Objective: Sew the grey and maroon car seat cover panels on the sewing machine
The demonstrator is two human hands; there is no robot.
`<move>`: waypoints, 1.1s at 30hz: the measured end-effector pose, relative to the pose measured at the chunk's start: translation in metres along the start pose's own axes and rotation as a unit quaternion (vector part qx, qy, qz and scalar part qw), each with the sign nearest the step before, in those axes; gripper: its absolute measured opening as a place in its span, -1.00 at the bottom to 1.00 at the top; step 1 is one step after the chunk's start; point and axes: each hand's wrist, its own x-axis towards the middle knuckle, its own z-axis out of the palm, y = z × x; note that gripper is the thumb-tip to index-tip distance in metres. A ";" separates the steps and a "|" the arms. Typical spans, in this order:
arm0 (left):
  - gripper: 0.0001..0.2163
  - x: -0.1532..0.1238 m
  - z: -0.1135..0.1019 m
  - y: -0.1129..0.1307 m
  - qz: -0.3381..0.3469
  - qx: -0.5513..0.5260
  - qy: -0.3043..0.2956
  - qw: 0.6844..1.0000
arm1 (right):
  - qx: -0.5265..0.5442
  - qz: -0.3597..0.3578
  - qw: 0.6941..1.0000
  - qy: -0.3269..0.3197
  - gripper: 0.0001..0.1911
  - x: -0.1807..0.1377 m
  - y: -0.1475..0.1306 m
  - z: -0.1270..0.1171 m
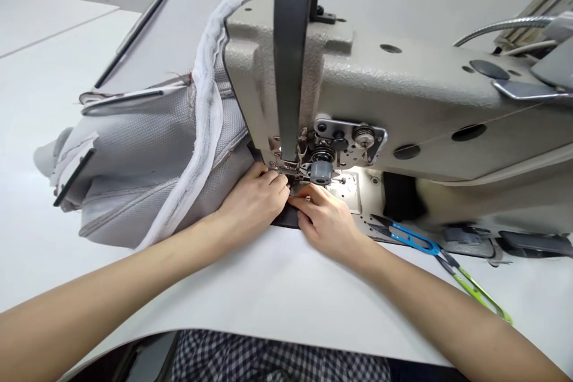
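A bulky grey fabric cover (138,149) with a white zipper-like tape (206,89) lies left of the sewing machine (380,95). Its near end runs under the machine's head. My left hand (257,200) presses down there with curled fingers, gripping dark fabric (286,219) beside the presser foot. Close by on the right, my right hand (329,218) pinches the edge of that same dark fabric, thumb and forefinger together. The fingertips of both hands almost meet just in front of the needle area, which the hands and machine head partly hide.
Blue thread snips (414,237) and green thread snips (481,292) lie at the right on the white table (250,292). A dark upright bar (293,54) stands before the machine head. Black plastic strips (76,176) edge the cover.
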 end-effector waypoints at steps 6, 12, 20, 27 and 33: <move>-0.84 -0.004 -0.001 0.002 0.003 0.009 0.006 1.000 | 0.027 0.009 1.000 0.002 -0.63 0.000 0.001 0.000; -0.83 -0.007 -0.005 0.005 0.013 0.018 0.009 1.000 | 0.084 0.027 0.996 0.018 -0.62 -0.001 0.000 -0.003; -0.88 -0.003 -0.004 0.004 0.010 0.042 -0.014 0.999 | 0.140 0.034 0.988 0.064 -0.63 -0.001 0.001 -0.002; -0.87 0.005 -0.008 0.003 -0.023 0.007 -0.043 0.999 | 0.162 0.026 0.984 0.071 -0.64 -0.001 -0.001 -0.006; -0.78 -0.003 -0.021 -0.042 -0.139 -0.080 -0.132 0.978 | 0.149 0.031 0.988 0.026 -0.67 -0.004 0.001 -0.008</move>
